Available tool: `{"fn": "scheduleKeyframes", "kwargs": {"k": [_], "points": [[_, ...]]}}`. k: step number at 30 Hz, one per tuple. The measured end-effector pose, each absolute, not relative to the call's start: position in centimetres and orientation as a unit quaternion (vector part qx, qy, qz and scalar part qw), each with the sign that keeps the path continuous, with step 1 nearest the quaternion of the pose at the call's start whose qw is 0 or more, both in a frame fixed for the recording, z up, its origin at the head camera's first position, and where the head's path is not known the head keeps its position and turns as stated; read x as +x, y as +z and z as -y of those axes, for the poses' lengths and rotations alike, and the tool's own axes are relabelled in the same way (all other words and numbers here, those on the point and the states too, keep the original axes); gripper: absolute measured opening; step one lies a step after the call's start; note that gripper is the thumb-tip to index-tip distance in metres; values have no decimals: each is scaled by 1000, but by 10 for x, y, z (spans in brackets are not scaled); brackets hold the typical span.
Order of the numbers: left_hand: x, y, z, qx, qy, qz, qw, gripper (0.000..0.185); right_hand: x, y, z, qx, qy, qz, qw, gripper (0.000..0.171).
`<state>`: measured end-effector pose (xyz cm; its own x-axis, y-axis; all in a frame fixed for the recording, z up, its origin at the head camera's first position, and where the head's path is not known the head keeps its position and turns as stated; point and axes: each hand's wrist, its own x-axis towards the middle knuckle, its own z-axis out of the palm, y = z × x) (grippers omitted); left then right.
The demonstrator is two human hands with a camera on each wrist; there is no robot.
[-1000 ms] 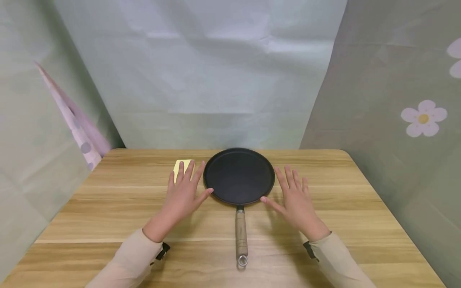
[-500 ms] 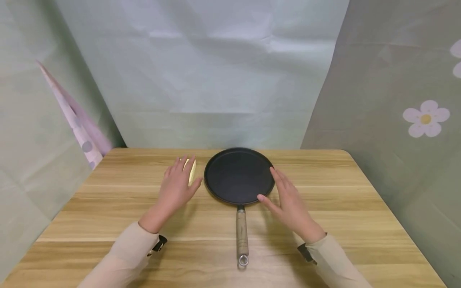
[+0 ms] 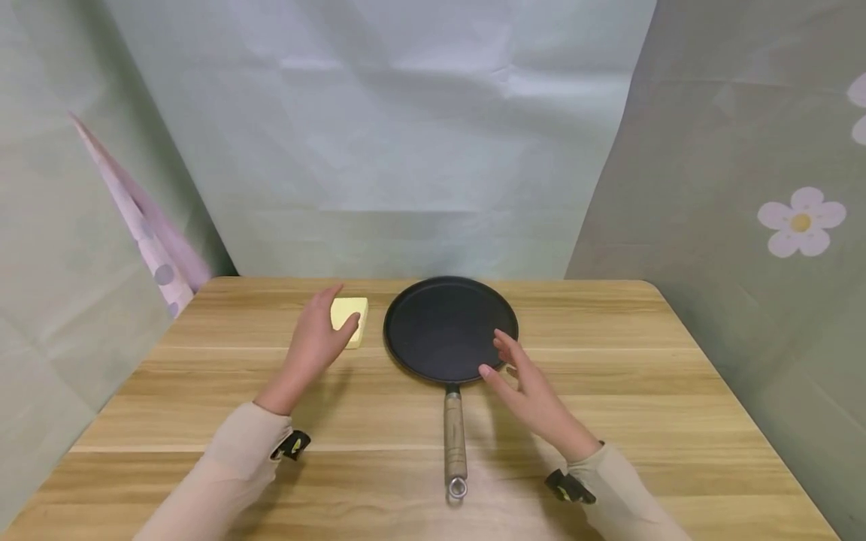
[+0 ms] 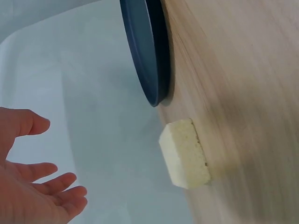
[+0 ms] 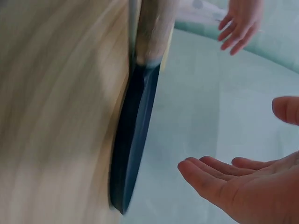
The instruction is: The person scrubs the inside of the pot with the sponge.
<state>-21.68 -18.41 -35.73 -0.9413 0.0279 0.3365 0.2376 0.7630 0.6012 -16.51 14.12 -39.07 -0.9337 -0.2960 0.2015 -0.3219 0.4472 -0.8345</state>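
A flat round black frying pan (image 3: 449, 329) lies on the wooden table, its wooden handle (image 3: 455, 436) pointing toward me. Left of it rests a pale yellow, sponge-like block (image 3: 349, 308), whose thick side shows in the left wrist view, where the same block (image 4: 184, 154) stands apart from my hand. My left hand (image 3: 314, 342) hovers above the block's left side, thumb and fingers spread and nothing held. Over the pan's lower right rim floats my right hand (image 3: 534, 398), fingers loosely bent. The right wrist view shows this hand (image 5: 247, 191) clear of the pan (image 5: 131, 140).
The wooden table (image 3: 649, 391) runs under everything, its far edge close behind the pan. A pale green cloth backdrop (image 3: 406, 150) hangs behind and at both sides, with a printed flower (image 3: 801, 222) on the right. Black bands (image 3: 291, 445) sit at both wrists.
My left hand has shifted left and turned on its side, uncovering more of the yellow block. My right hand has moved left over the pan's rim, turning inward with its fingers more bent.
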Motion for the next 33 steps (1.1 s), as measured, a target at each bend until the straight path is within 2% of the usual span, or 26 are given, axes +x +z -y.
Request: {"fn": "scheduleKeyframes", "kwargs": {"k": [8, 17, 23, 33], "points": [[-232, -365, 196, -34, -401, 908, 117, 64, -162, -393, -133, 110, 601, 789, -64, 53], [-243, -370, 201, 2, -441, 893, 86, 66, -159, -399, -131, 75, 654, 734, -167, 62], [-250, -374, 204, 14, -450, 891, 65, 67, -156, -405, -128, 71, 662, 714, -215, 67], [-257, -380, 208, 36, -457, 888, 33, 71, -152, -415, -119, 54, 688, 672, -268, 59]]}}
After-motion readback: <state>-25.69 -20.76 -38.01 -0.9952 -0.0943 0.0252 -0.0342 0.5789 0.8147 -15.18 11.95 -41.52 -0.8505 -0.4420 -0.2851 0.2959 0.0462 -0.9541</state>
